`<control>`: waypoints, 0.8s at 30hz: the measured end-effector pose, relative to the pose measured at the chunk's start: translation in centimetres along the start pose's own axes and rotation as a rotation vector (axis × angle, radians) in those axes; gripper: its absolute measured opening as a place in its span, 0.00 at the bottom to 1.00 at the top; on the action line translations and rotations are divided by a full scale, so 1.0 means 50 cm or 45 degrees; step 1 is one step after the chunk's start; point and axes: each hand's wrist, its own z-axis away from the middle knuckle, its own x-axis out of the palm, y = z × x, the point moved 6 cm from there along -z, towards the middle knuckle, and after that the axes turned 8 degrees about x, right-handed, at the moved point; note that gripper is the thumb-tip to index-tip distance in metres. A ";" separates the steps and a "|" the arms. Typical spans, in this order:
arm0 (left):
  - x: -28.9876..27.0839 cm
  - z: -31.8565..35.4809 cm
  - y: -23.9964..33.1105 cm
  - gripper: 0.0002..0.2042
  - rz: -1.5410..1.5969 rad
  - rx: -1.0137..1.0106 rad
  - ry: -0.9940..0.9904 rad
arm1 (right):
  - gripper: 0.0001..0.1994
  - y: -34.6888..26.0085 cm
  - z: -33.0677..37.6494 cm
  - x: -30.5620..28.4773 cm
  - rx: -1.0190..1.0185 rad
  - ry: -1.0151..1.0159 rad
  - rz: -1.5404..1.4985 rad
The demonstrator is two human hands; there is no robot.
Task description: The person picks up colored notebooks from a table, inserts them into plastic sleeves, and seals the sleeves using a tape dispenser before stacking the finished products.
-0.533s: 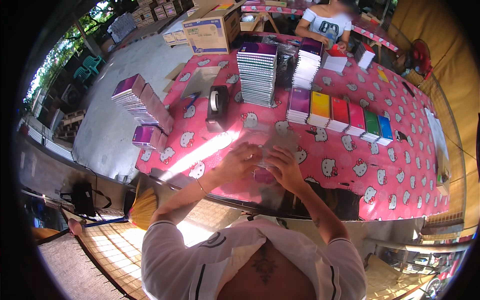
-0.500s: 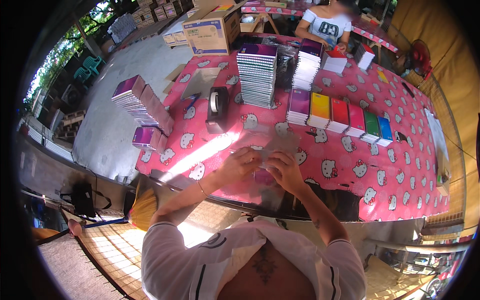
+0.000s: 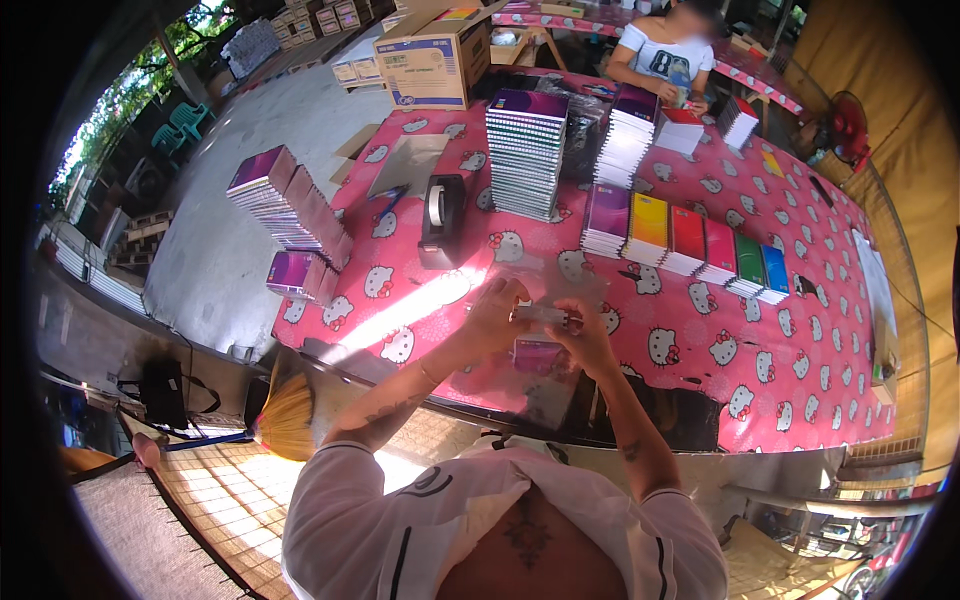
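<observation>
Close to the near table edge, my left hand (image 3: 495,316) and my right hand (image 3: 584,332) face each other, fingers closed in a pinch. A pale, shiny strip of clear plastic (image 3: 541,314) stretches between their fingertips. Just beneath lies a purple-covered notebook (image 3: 538,355), partly hidden by the hands and seen through what looks like clear plastic film. Beyond my left hand stands a black tape dispenser (image 3: 440,222) with a roll in it. A row of notebooks (image 3: 688,240) in purple, yellow, red, pink, green and blue lies past my right hand.
Tall notebook stacks (image 3: 527,155) rise mid-table; another purple stack (image 3: 290,205) lines the left edge. A cardboard box (image 3: 430,68) stands at the far left. Across the table a person (image 3: 665,60) handles a small item beside red notebooks (image 3: 680,130). The tablecloth (image 3: 700,390) is pink and patterned.
My hands have spread slightly apart, and the strip of plastic between them shows more plainly. The whole view has shifted a little. The person opposite has raised the item they hold.
</observation>
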 end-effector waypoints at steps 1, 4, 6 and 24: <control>0.016 0.005 -0.034 0.22 0.225 -0.071 -0.022 | 0.18 0.011 0.000 -0.001 -0.001 0.026 -0.012; -0.022 0.010 -0.235 0.23 0.178 -0.245 0.329 | 0.15 0.025 -0.005 0.000 0.036 0.083 -0.084; -0.149 0.033 -0.362 0.24 -0.566 -0.340 0.742 | 0.14 0.017 0.001 0.020 0.064 0.105 -0.133; -0.144 0.076 -0.480 0.13 0.496 -0.883 0.786 | 0.20 0.021 0.002 0.020 -0.234 0.195 0.187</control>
